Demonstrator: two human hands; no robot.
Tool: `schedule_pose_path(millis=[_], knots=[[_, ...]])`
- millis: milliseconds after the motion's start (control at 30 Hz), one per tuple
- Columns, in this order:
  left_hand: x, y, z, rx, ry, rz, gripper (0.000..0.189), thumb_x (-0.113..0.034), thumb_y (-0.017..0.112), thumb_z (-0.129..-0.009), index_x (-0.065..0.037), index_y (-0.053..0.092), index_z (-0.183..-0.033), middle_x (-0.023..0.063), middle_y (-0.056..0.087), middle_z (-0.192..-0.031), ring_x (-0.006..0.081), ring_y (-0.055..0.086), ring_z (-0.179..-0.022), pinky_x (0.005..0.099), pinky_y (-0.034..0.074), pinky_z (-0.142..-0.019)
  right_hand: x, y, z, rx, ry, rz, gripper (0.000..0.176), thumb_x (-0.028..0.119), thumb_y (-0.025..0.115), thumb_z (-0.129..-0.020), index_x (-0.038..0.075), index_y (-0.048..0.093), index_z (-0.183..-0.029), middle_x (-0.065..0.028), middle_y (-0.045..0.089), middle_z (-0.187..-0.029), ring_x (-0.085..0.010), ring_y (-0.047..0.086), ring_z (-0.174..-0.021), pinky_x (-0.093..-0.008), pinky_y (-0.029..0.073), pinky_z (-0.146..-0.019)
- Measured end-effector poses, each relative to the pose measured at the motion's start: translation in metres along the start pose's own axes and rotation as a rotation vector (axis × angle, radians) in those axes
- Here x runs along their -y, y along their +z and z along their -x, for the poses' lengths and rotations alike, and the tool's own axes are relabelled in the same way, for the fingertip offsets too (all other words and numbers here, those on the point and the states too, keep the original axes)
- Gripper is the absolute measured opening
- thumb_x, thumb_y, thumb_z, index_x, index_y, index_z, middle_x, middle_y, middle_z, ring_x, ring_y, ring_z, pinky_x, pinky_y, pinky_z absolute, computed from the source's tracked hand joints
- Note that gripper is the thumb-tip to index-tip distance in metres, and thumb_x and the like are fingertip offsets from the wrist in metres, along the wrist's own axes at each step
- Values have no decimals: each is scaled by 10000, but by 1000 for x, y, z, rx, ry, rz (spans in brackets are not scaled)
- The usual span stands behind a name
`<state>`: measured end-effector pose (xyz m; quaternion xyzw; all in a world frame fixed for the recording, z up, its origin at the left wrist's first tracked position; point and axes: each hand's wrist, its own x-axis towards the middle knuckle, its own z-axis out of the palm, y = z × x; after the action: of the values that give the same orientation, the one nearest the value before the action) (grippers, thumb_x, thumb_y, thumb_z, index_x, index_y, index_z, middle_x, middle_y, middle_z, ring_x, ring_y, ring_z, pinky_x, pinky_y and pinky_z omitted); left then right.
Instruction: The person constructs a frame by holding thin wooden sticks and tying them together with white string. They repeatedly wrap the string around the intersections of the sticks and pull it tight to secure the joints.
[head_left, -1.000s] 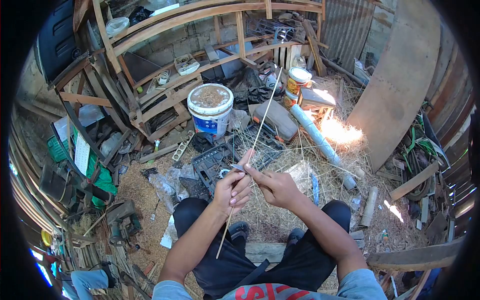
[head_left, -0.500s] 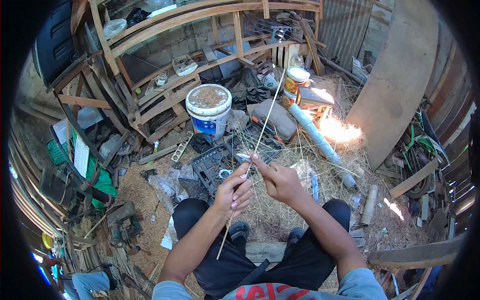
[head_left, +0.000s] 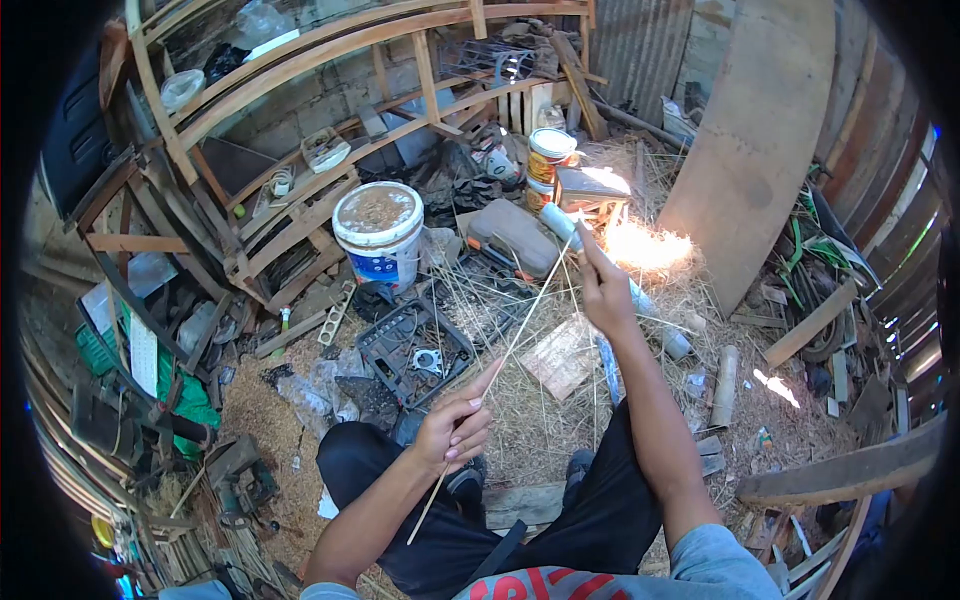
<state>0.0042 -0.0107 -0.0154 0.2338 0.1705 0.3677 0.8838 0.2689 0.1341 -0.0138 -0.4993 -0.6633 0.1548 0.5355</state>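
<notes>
A thin, pale wooden strip (head_left: 535, 303), perhaps bamboo, slants up and away in front of my knees. My left hand (head_left: 455, 430) is closed around its lower part, the index finger lying along it; the tail end sticks out below the fist. My right hand (head_left: 605, 285) is stretched forward at the strip's far end, fingers pressed together close to it. Whatever the right fingers grip is hidden; no blade shows clearly there. Beneath the strip lie a flat wooden board (head_left: 560, 358) and an open dark tool case (head_left: 415, 350).
A white bucket (head_left: 378, 235) stands left of centre, beside a grey case (head_left: 515, 238). Behind my right hand lie a grey-blue pipe (head_left: 640, 298) and stacked paint tins (head_left: 552, 155). A large board (head_left: 755, 150) leans at right. Straw and shavings cover the ground.
My right hand has moved forward and right along the strip, away from my left hand. The pale blade between my hands no longer shows. My left hand is slightly lower, and the view has shifted right.
</notes>
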Motion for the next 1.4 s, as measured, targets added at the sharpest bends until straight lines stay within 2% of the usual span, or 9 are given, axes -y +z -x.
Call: schedule_pose_path(millis=[200,300,367,433,600,1000,1100,1167,1400], knots=[[-6,-8,4,65,22,331,582,-68,279,-987,-220,189,-1542,17,338,-514,90,328,-333,215,278,-299,-61,-14,-22,-201,425,-234,440,250,420,-1031,128,433,-1454,49,404,-601,-87,384,-506,-265,363,-483],[-12,-12,-1,109,90,379,575,-77,277,-996,-231,183,-1543,22,357,-525,88,345,-342,219,277,-300,-56,26,8,-98,-44,-50,481,220,436,-1011,24,390,-1447,-166,630,-920,-207,602,-745,-356,497,-706],[-16,-9,-5,125,113,406,578,-78,281,-996,-232,180,-1543,20,359,-524,86,347,-342,220,278,-298,37,30,40,223,82,-215,477,173,455,-993,48,399,-1450,-30,477,-617,-107,457,-538,-288,404,-517],[-18,-5,-7,113,131,400,577,-78,286,-994,-236,188,-1540,12,362,-521,82,352,-341,218,280,-294,63,44,56,292,-428,-163,583,37,544,-870,103,433,-1439,-109,553,-697,-225,532,-547,-321,436,-533],[-22,-2,-7,23,157,359,556,-98,303,-997,-257,235,-1525,-3,338,-505,78,315,-318,207,271,-285,87,39,78,529,-561,141,640,117,582,-846,283,433,-1446,-65,517,-648,-253,566,-521,-372,462,-458],[-17,4,-5,-3,93,170,587,-91,329,-981,-233,205,-1537,-19,289,-493,69,277,-318,199,264,-287,54,31,45,239,-450,203,647,84,584,-839,273,442,-1441,-90,548,-650,-272,575,-544,-397,478,-508],[-8,0,-2,4,19,147,596,-77,327,-979,-224,195,-1541,-21,281,-488,66,282,-324,196,277,-298,33,14,22,149,-186,116,540,73,553,-887,207,491,-1406,-163,650,-792,-307,628,-643,-368,507,-610],[-4,-1,0,-3,-26,133,594,-75,327,-980,-219,194,-1541,-21,281,-489,65,285,-326,195,274,-298,-6,0,3,55,-129,129,431,149,464,-1006,114,445,-1436,-102,680,-805,-151,638,-707,-298,485,-642],[-9,-4,-2,-6,20,227,558,-90,330,-1006,-199,200,-1537,-9,318,-521,69,299,-330,202,260,-291,-39,-3,-3,-3,110,-63,471,190,449,-1009,82,388,-1463,-133,672,-826,-242,626,-695,-347,496,-669]])
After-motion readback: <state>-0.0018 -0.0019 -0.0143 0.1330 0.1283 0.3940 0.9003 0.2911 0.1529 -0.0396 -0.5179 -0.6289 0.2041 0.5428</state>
